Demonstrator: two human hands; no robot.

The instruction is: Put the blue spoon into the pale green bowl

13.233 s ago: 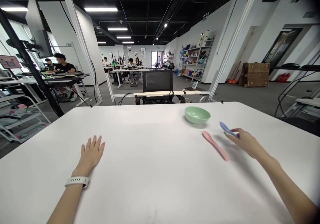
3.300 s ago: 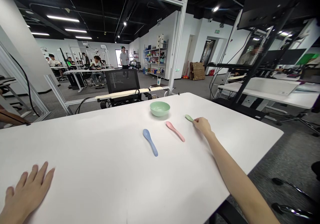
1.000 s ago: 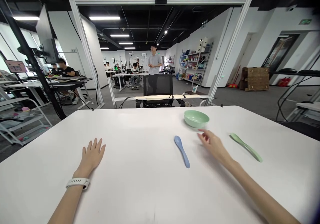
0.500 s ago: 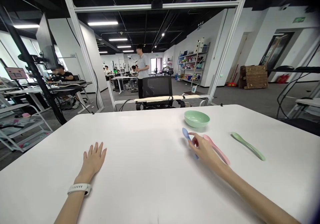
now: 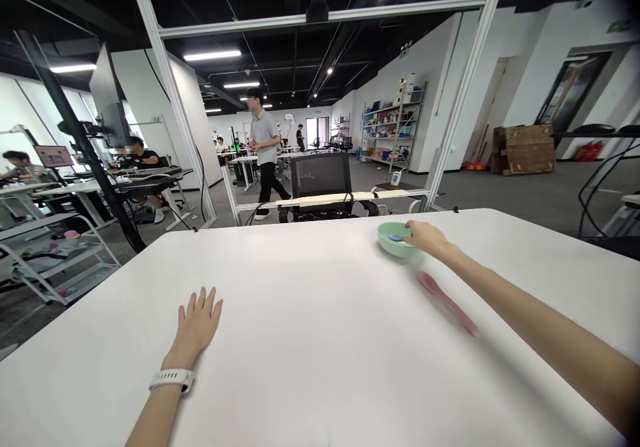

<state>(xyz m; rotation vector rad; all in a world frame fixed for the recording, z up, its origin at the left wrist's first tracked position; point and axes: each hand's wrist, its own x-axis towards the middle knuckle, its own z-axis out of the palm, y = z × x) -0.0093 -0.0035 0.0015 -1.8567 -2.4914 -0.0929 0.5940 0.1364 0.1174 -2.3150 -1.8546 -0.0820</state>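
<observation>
The right hand reaches across the white desk to the right rim of the green bowl, its fingers at the edge of the bowl. The left hand lies flat and open at the near left of the desk, a white watch band on its wrist, so the 2 hands are well apart. The bowl stands at the far right of the desk. 1 blue spoon is in it, though I cannot tell whether the right hand grips it. 1 pink spoon, blurred, lies outside the bowl, on the desk nearer the camera. That makes 1 bowl and 2 spoons: 1 in, 1 out. Far off, a person walks behind a black office chair.
</observation>
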